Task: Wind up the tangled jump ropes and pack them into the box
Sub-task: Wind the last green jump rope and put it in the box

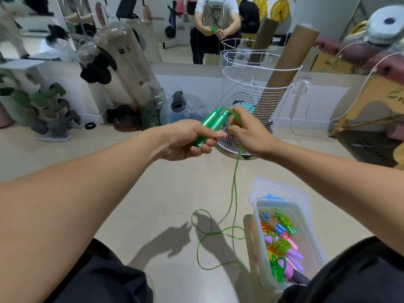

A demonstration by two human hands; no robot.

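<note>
Gripping both green handles (208,125) side by side, the left hand (188,141) holds them up while the right hand (247,132) pinches the green rope (234,193), which hangs to loops on the floor (153,193) left of the box (310,239).

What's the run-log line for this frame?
left hand: grips green handles | right hand: pinches green rope | rope tail: floor | box: holds wound ropes
</note>
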